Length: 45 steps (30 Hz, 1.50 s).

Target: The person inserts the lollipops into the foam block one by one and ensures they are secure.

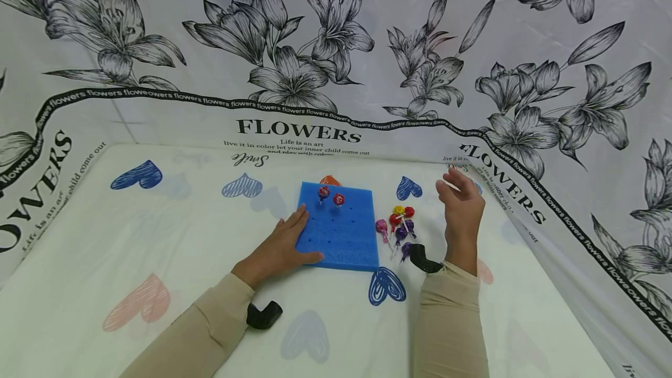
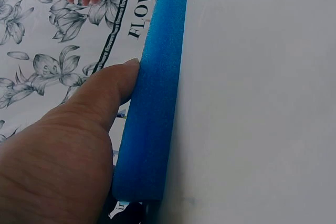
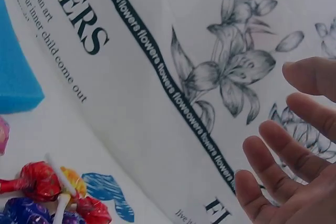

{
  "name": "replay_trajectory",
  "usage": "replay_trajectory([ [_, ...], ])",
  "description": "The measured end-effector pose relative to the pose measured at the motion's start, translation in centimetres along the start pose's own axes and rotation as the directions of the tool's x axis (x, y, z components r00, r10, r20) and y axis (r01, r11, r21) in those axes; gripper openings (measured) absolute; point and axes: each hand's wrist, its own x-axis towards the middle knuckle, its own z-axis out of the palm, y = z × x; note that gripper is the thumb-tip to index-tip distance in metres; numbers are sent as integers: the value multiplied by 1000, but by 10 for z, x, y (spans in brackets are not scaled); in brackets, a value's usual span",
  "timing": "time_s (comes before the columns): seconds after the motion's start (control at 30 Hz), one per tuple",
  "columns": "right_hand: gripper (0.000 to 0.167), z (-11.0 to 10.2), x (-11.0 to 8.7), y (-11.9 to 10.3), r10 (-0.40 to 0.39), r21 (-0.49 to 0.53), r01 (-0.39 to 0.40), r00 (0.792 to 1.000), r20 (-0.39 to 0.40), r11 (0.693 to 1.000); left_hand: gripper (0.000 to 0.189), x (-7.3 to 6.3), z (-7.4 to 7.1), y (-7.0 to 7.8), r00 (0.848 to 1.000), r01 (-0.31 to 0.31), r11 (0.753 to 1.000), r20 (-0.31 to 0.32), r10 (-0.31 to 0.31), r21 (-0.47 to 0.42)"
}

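A blue foam board (image 1: 346,238) with small holes lies on the table, and two red lollipops (image 1: 339,199) stand upright near its far edge. My left hand (image 1: 278,244) rests along the board's left side, fingers stretched out. In the left wrist view, the thumb (image 2: 107,87) touches the foam's edge. Right of the board lies a loose group of wrapped lollipops: a pink one (image 1: 381,226), red ones (image 1: 409,212), a yellow one (image 1: 399,210) and purple ones (image 1: 401,233). Beyond them hovers my right hand (image 1: 463,212), fingers apart and slightly bent, holding nothing.
A white cloth (image 1: 210,261) printed with hearts covers the table. Behind and to the right hangs a flower-printed curtain (image 1: 367,63) with a black lettered band. A black wrist-worn piece (image 1: 265,315) sticks out by the left sleeve, another (image 1: 424,258) by the right.
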Motion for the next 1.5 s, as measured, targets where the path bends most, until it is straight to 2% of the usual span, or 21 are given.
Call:
replay_trajectory([
  [0.2, 40, -1, 9, 25, 144, -75, -144, 989, -17, 987, 106, 1, 0, 1, 1000, 5, 1000, 1, -5, 5],
  [0.37, 42, 1, 11, 43, 199, -149, -199, 980, -13, 969, 105, 1, 0, 1, 1000, 8, 1000, 4, -8, 11],
  [0.57, 42, 2, 8, 62, 292, -204, -288, 956, -11, 936, 105, 1, 2, 2, 1000, 27, 1000, 12, -27, 5],
  [0.67, 44, 2, 8, 72, 310, -224, -305, 951, -14, 925, 106, 1, 2, 2, 1000, 27, 1000, 13, -27, 3],
  [0.8, 46, 3, 10, 85, 317, -282, -300, 948, 14, 911, 106, 1, 2, 3, 1000, 23, 1000, 12, -23, 6],
  [1.0, 47, 2, 10, 92, 342, -436, -270, 935, 95, 859, 105, 2, 1, 3, 1000, 22, 1000, 13, -23, 22],
  [1.27, 41, 7, 8, 94, 375, -507, -255, 915, 149, 824, 105, 2, 1, 3, 1000, 28, 1000, 12, -28, 14],
  [1.37, 38, 9, 7, 93, 358, -516, -236, 922, 150, 824, 105, 1, 1, 3, 999, 34, 999, 15, -35, 14],
  [1.5, 37, 9, 5, 92, 276, -501, -175, 952, 134, 847, 105, 1, 2, 2, 999, 34, 999, 11, -34, 15],
])
